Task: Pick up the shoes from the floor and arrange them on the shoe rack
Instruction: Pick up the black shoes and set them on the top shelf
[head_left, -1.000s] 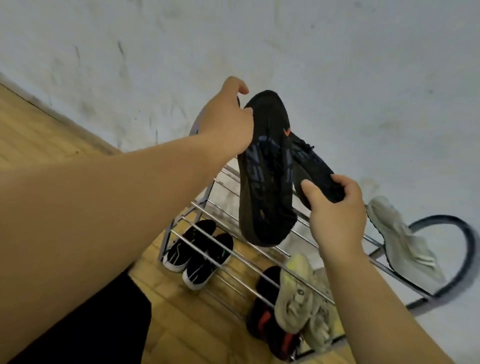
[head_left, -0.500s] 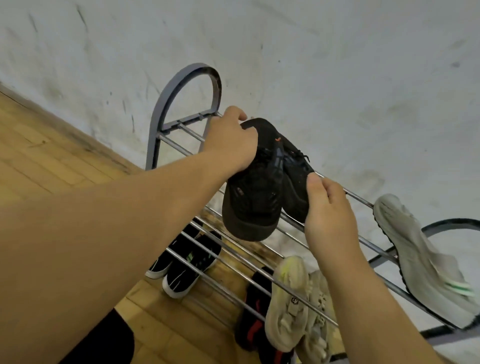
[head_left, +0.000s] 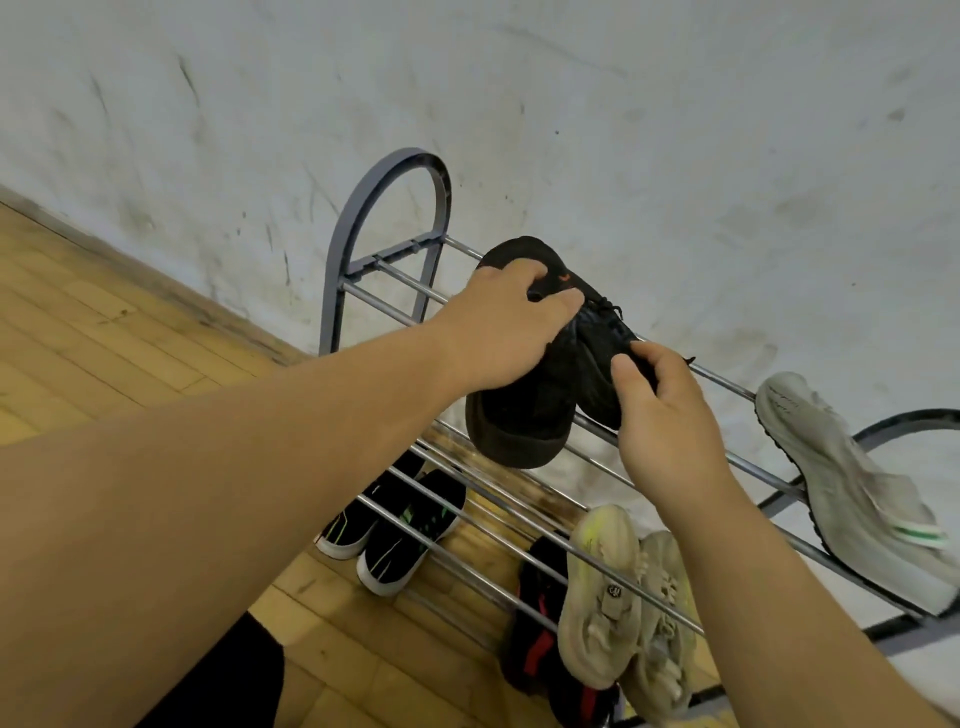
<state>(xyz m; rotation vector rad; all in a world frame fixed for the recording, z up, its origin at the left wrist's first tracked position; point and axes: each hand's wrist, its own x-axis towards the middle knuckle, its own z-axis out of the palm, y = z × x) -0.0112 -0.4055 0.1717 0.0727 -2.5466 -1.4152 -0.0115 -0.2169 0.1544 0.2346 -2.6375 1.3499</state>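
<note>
Two black shoes lie side by side on the top tier of the metal shoe rack (head_left: 387, 275). My left hand (head_left: 506, 325) grips the left black shoe (head_left: 519, 426) from above, its fingers curled over the upper. My right hand (head_left: 660, 410) pinches the right black shoe (head_left: 597, 358) at its near end. A pale grey shoe (head_left: 852, 493) rests on the same top tier at the right.
On the middle tier sits a beige pair (head_left: 623, 603); below it a black-and-red pair (head_left: 535, 639). A black pair with green marks (head_left: 400, 530) sits at the lower left. A white wall (head_left: 571, 104) runs behind the rack; wooden floor (head_left: 104, 338) lies left.
Both hands have lowered the black shoes from the air onto the rack's top bars. The shoes have turned from sole-facing-me to lying upper side up.
</note>
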